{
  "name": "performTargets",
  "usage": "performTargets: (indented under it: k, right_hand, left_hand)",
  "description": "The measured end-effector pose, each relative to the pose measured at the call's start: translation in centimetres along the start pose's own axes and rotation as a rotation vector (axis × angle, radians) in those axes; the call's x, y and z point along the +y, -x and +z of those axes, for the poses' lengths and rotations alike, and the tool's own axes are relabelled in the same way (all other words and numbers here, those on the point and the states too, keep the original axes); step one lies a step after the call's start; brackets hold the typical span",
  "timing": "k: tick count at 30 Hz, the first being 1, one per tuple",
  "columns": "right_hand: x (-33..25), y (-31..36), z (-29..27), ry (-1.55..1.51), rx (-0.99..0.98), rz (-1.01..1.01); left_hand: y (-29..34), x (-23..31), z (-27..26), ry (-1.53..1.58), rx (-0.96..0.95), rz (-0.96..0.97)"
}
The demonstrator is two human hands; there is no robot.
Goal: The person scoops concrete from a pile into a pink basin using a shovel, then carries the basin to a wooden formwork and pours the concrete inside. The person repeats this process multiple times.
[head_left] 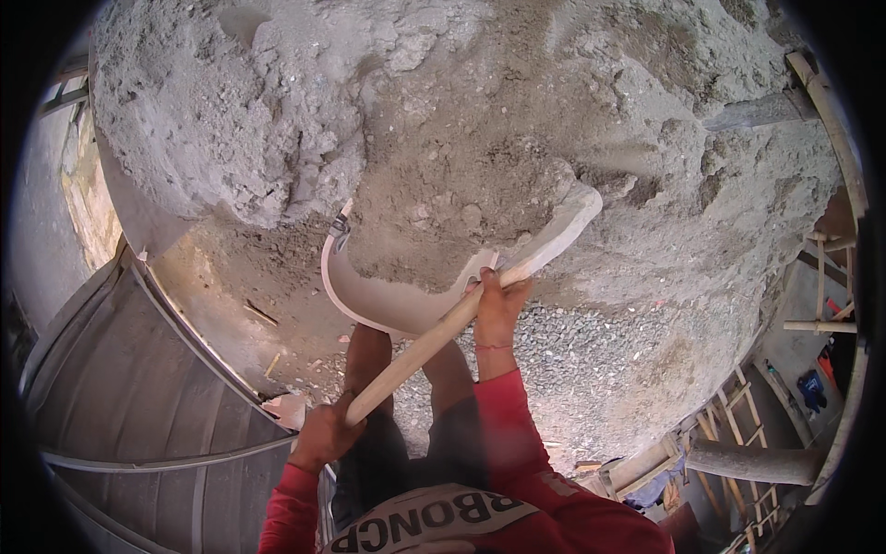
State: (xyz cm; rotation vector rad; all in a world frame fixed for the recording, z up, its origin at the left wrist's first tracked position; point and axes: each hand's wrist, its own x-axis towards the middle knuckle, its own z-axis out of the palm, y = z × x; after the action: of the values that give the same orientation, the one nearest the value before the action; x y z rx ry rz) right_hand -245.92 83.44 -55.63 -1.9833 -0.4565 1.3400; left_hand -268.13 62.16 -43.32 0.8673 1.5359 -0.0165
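A long wooden-handled tool (425, 355) slants from lower left to upper right, its far part pale and crusted with grey. My left hand (325, 436) is closed round its near end. My right hand (499, 305) grips it farther up, beside the rim of a pale curved container (349, 294). Whether the tool carries a blade cannot be seen; its far end lies against the heap. The container sits just beyond my legs, its open side toward the heap, with grey-brown sand (415, 249) inside.
A large heap of grey sandy material (277, 138) rises ahead and on both sides. Gravel (572, 360) covers the ground at right. Ribbed metal sheeting (138, 397) stands at lower left. Wooden poles (757, 466) and scaffold-like frames are at lower right.
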Motion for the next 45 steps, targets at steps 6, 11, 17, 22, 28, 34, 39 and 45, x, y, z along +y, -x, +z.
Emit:
performTargets:
  k: [6, 11, 17, 22, 28, 34, 39, 45]
  right_hand:
    - [0.1, 8.2, 0.2, -0.002, -0.215, 0.161]
    - [-6.5, 6.8, 2.1, -0.058, -0.240, 0.082]
    - [-14.1, -7.1, 7.2, 0.079, -0.101, -0.343]
    - [-7.7, -15.8, 8.7, 0.393, -0.231, -0.168]
    - [-3.5, -5.2, 8.1, 0.328, -0.237, -0.057]
    - [-1.4, 9.8, 3.2, 0.158, -0.303, 0.139]
    - [2.0, 13.6, 2.3, 0.136, -0.353, 0.262]
    - [-6.0, 7.2, 4.0, 0.016, -0.281, 0.030]
  left_hand:
    - [8.3, -2.8, -0.1, 0.045, -0.014, -0.144]
    - [4.6, -0.1, 0.0, 0.139, 0.089, -0.101]
    - [-7.9, 9.9, 1.1, 0.207, 0.281, 0.171]
    - [-5.6, 15.5, 2.3, 0.373, 0.205, -0.034]
    - [1.5, 11.1, 0.7, 0.253, 0.107, -0.203]
    - [12.1, 1.6, 1.2, 0.274, 0.003, -0.280]
    - [15.3, -2.1, 0.8, 0.203, -0.001, -0.320]
    - [6.4, -1.0, 1.6, 0.138, 0.114, -0.092]
